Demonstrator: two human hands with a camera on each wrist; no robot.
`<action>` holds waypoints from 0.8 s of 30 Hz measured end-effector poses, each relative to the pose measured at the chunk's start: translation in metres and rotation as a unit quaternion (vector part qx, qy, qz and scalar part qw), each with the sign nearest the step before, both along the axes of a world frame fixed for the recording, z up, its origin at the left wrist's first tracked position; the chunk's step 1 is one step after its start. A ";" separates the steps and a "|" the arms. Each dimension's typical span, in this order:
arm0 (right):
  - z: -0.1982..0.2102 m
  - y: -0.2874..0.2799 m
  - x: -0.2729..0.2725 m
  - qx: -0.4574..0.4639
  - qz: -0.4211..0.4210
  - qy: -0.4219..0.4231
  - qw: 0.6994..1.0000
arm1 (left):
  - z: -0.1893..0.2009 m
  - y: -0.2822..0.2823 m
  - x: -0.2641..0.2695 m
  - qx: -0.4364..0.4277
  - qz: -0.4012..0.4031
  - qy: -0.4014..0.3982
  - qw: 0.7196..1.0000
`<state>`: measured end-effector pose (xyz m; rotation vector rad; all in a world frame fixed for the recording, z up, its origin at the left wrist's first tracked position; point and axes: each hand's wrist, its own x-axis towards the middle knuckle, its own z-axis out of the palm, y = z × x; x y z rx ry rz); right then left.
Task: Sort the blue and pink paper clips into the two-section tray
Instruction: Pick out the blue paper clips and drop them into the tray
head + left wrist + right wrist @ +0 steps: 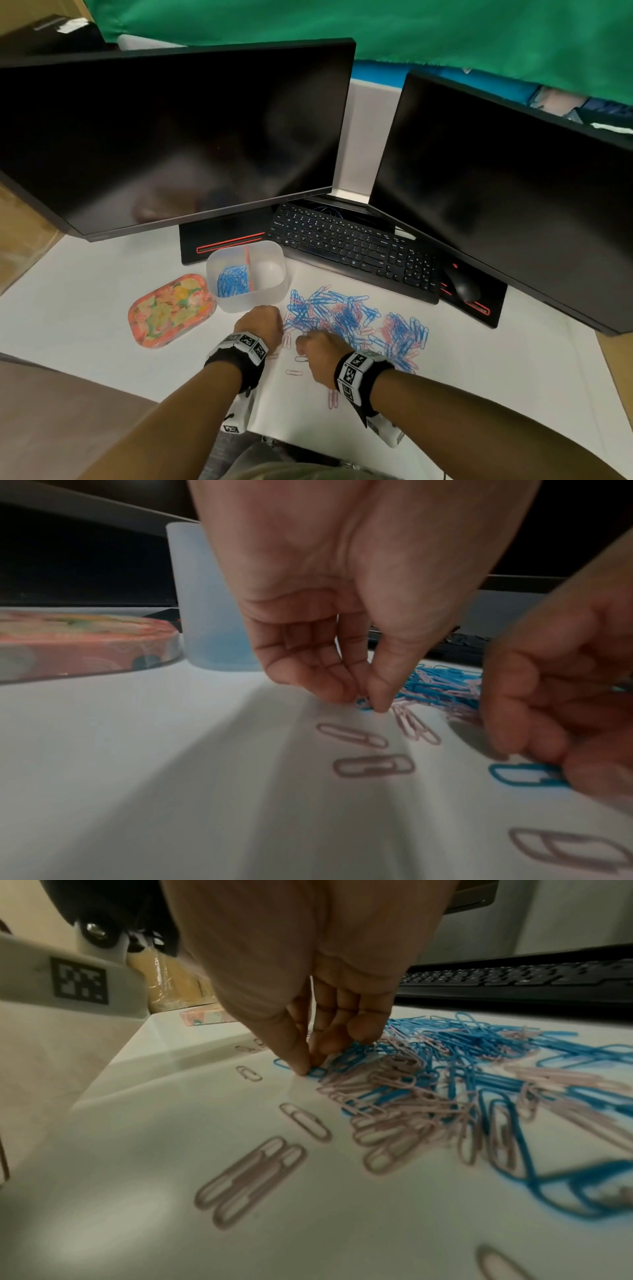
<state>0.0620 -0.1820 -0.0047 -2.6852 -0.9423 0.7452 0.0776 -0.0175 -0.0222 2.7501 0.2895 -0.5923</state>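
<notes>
The tray [219,298] at 11 o'clock holds some blue clips [233,281], but most clips [346,315] wait on the table [479,359] while left hand [262,323] and right hand [317,353] fingers each pinch a blue one.

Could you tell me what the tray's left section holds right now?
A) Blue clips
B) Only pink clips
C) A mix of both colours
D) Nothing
A: in the head view, the tray has a pile of blue clips in its left section, with no pink among them.
</notes>
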 end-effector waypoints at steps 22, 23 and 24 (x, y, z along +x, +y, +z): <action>0.008 -0.015 0.023 0.214 -0.305 0.209 0.904 | -0.004 0.015 -0.013 -0.442 0.215 0.078 0.867; 0.010 -0.015 0.025 0.231 -0.328 0.228 0.887 | -0.004 0.016 -0.013 -0.450 0.228 0.084 0.859; 0.012 -0.014 0.027 0.246 -0.352 0.246 0.869 | -0.003 0.015 -0.013 -0.455 0.239 0.093 0.853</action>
